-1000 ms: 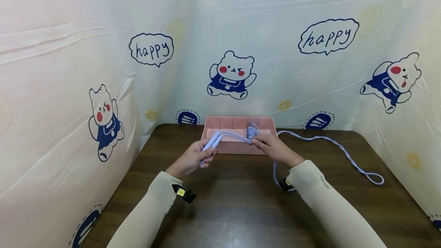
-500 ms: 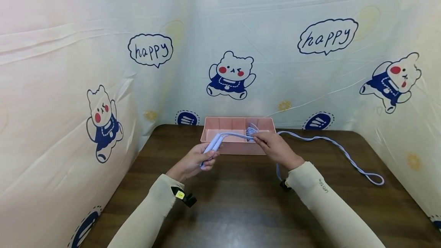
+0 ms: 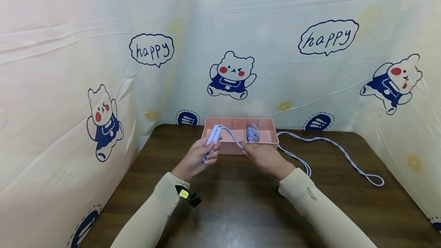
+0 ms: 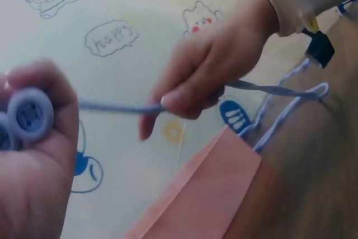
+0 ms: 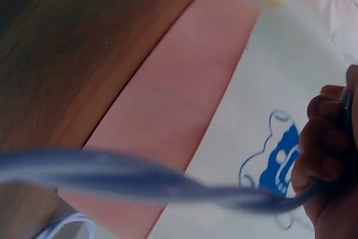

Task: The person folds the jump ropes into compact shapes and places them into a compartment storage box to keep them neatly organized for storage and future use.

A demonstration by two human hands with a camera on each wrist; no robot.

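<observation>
My left hand [image 3: 197, 158] grips both pale blue handles [image 3: 212, 137] of a jump rope, side by side and pointing up and away. In the left wrist view their round ends [image 4: 31, 115] stick out of the fist. The rope [image 3: 230, 132] arches from the handles to my right hand [image 3: 268, 159], which pinches it just in front of the box. In the right wrist view the twisted rope [image 5: 112, 176] runs out from that curled hand [image 5: 327, 149]. The rest of the rope trails over the table to the right, ending in a loop [image 3: 375, 181].
A pink divided box [image 3: 225, 148] stands at the table's back edge. Its right compartment holds a wound bundle of blue cord [image 3: 252, 134]. Printed cloth [image 3: 275, 87] hangs behind and along both sides of the dark wooden table [image 3: 227, 202].
My right hand has moved left and slightly down, closer to my left hand, pulling rope along. The handles tilt more upright, and the coiled bundle in the box shows more fully.
</observation>
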